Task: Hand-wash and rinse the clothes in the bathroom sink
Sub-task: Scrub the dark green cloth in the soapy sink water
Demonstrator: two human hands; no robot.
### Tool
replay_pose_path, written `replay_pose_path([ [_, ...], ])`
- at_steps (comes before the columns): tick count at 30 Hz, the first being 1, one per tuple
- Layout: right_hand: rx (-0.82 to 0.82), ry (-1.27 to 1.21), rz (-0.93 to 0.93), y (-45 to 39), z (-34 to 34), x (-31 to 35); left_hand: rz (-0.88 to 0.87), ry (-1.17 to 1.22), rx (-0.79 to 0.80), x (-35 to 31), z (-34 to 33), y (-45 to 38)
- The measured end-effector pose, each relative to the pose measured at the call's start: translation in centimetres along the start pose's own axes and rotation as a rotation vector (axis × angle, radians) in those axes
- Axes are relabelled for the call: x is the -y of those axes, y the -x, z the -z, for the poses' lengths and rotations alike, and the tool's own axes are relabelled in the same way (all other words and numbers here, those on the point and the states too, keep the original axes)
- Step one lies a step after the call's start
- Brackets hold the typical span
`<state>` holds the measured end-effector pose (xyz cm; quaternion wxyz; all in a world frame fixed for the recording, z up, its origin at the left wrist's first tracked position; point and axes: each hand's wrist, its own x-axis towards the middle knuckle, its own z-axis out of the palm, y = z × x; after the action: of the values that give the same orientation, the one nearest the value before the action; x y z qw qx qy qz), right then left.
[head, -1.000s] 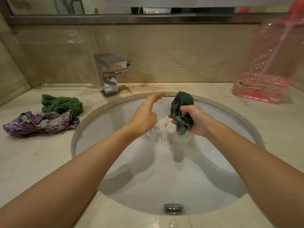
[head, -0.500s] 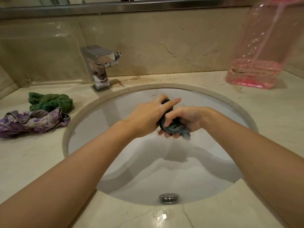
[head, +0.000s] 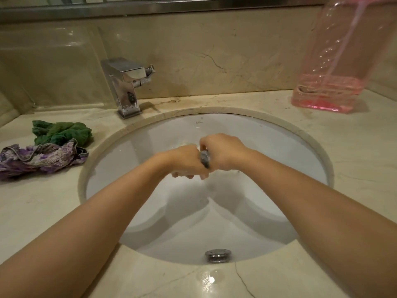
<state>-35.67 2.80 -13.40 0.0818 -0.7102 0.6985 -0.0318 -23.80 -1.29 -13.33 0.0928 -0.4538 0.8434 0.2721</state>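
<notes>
**Wringing the dark cloth over the basin**

We had both fists pressed together above the middle of the sink (head: 313, 147). Our left hand (head: 189, 161) and right hand (head: 223, 152) were each curled tightly round the dark garment (head: 204, 159), of which only a small twisted strip showed between the knuckles; the rest was hidden inside our grip. It hung clear of the basin wall and well above the drain (head: 218, 253). No water ran from the tap (head: 126, 87).

On the worktop (head: 354, 160) to the left lay a green cloth (head: 62, 133) touching a purple patterned garment (head: 40, 158), both still waiting, we judged, for their turn. A pink bottle (head: 335, 82) stood at the far right.

The risks we saw were plain. Soapy fingers could let the small bundle slip and drop toward the drain. Twisting too hard could strain the fabric. Squeezed water could splash onto the worktop, already wet near the front edge, and make it slippery. With the tap off, suds might stay in the cloth unless we rinsed it properly.
</notes>
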Motion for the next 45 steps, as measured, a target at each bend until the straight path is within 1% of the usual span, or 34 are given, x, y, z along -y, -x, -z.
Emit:
replay_pose_path([
  [2, -0.102, 0.063, 0.087, 0.0, 0.0, -0.1, 0.012, 0.198, 0.155, 0.5, 0.6, 0.4],
  [7, -0.324, 0.243, 0.261, -0.2, 0.2, -0.9, -0.05, 0.588, 0.272, 0.9, 1.4, 1.1],
  [8, -0.402, 0.247, 0.306, -0.4, 0.4, -1.1, -0.065, 0.656, 0.303, 0.9, 1.4, 1.2],
  [10, -0.613, 0.257, 0.437, -0.7, 0.3, -1.6, -0.092, 0.779, 0.39, 1.2, 1.6, 1.2],
  [11, -0.696, 0.236, 0.51, -0.8, 0.2, -1.7, -0.106, 0.836, 0.439, 1.3, 1.7, 1.3],
  [12, -0.745, 0.221, 0.557, -1.0, 0.1, -1.9, -0.119, 0.888, 0.48, 1.3, 1.7, 1.3],
  [14, -0.763, 0.219, 0.593, -1.4, 0.0, -2.1, -0.138, 0.938, 0.494, 1.3, 1.7, 1.5],
  [16, -0.783, 0.225, 0.56, -1.5, 0.1, -2.2, -0.144, 0.892, 0.388, 1.0, 1.5, 1.5],
  [17, -0.769, 0.227, 0.506, -1.3, 0.3, -2.1, -0.136, 0.849, 0.302, 0.8, 1.2, 1.4],
  [18, -0.694, 0.231, 0.416, -1.1, 0.5, -1.9, -0.131, 0.793, 0.209, 0.6, 1.0, 1.2],
  [19, -0.584, 0.235, 0.323, -0.9, 0.6, -1.7, -0.129, 0.709, 0.107, 0.5, 0.7, 0.9],
  [21, -0.395, 0.176, 0.147, -0.5, 0.6, -1.4, -0.102, 0.457, -0.115, 0.6, 0.1, 0.3],
  [22, -0.349, 0.123, 0.08, -0.4, 0.5, -1.3, -0.077, 0.331, -0.221, 0.7, -0.2, 0.0],
  [24, -0.259, -0.049, -0.035, -0.6, -0.2, -1.2, -0.067, 0.122, -0.366, 1.2, -0.5, -0.4],
  [26, -0.115, -0.301, -0.14, -0.8, -0.5, -1.3, -0.17, -0.057, -0.492, 1.2, -0.5, -0.5],
  [28, 0.069, -0.515, -0.207, -0.4, -0.3, -1.4, -0.273, -0.202, -0.606, 1.0, -0.2, -0.3],
  [29, 0.162, -0.643, -0.217, -0.1, -0.1, -1.4, -0.299, -0.27, -0.619, 0.8, -0.1, -0.3],
  [31, 0.339, -0.964, -0.199, 0.0, 0.2, -2.0, -0.292, -0.372, -0.565, 0.7, -0.1, -0.2],
  [32, 0.4, -1.077, -0.179, 0.0, 0.3, -2.3, -0.286, -0.401, -0.533, 0.8, -0.1, -0.2],
  [34, 0.472, -1.161, -0.154, 0.1, 0.3, -3.1, -0.311, -0.421, -0.501, 1.2, 0.1, -0.2],
  [36, 0.57, -1.206, -0.14, 0.3, 0.2, -3.6, -0.383, -0.413, -0.505, 1.4, 0.4, 0.0],
  [38, 0.7, -1.205, -0.126, 0.6, 0.3, -3.8, -0.465, -0.432, -0.521, 1.0, 0.5, 0.3],
  [39, 0.738, -1.194, -0.126, 0.7, 0.5, -3.8, -0.494, -0.456, -0.536, 0.8, 0.5, 0.4],
  [40, 0.743, -1.18, -0.136, 0.8, 0.7, -3.7, -0.504, -0.48, -0.551, 0.7, 0.5, 0.5],
  [42, 0.669, -1.065, -0.174, 0.6, 0.8, -3.4, -0.461, -0.526, -0.551, 0.5, 0.3, 0.5],
  [44, 0.528, -0.814, -0.181, 0.3, 0.7, -3.0, -0.372, -0.555, -0.506, 0.3, -0.1, 0.4],
  [45, 0.444, -0.68, -0.173, 0.1, 0.5, -2.6, -0.321, -0.521, -0.479, 0.1, -0.1, 0.4],
])
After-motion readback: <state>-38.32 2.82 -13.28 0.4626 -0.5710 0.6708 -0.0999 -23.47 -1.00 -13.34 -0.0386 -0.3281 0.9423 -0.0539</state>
